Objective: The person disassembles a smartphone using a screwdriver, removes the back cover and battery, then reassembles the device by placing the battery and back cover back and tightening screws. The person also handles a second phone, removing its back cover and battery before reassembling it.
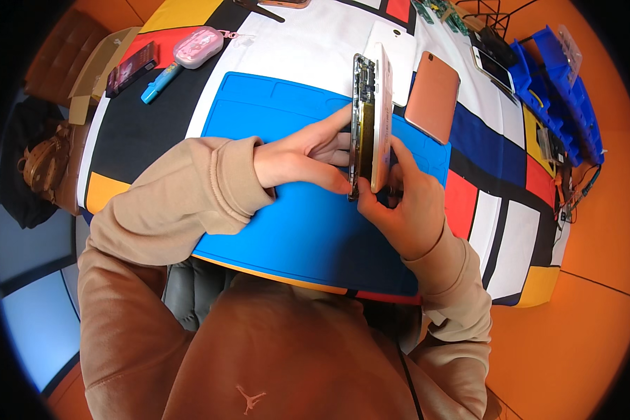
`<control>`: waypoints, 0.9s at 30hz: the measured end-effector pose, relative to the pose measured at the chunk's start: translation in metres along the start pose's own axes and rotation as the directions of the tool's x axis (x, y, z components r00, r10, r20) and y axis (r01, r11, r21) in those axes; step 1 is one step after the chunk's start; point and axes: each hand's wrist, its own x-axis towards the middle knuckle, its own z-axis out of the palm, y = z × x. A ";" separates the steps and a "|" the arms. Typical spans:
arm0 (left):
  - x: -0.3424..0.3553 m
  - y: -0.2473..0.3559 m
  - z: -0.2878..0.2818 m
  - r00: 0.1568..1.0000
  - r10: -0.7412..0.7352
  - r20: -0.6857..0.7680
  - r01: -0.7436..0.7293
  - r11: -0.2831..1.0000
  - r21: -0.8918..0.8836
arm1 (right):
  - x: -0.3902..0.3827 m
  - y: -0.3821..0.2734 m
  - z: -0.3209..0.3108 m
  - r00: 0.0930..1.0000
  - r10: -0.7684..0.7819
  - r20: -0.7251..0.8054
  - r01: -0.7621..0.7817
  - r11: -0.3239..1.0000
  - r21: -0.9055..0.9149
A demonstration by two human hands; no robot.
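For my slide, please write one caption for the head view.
Left hand and right hand hold an opened phone above a blue mat.

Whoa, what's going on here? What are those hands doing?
Someone is holding up an opened device that looks like a phone, above a blue mat. The left hand grips the side where circuit parts show. The right hand is on the other side, by a pale panel. Both pieces stand on edge, side by side; it's hard to tell whether they're still joined. A copper-coloured, phone-shaped thing lies beyond the right hand.
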 end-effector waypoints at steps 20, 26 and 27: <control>0.006 -0.016 -0.013 0.983 0.159 -0.090 -0.161 0.987 -0.015 | 0.002 0.013 -0.001 0.996 0.073 0.046 -0.082 0.968 0.237; 0.007 -0.014 -0.011 0.981 0.141 -0.133 -0.136 0.989 0.050 | 0.007 0.022 0.005 0.998 0.069 0.000 -0.066 0.957 0.283; 0.008 -0.015 -0.011 0.978 0.161 -0.129 -0.151 0.985 0.080 | 0.008 0.023 0.005 0.990 0.137 0.013 -0.136 0.951 0.277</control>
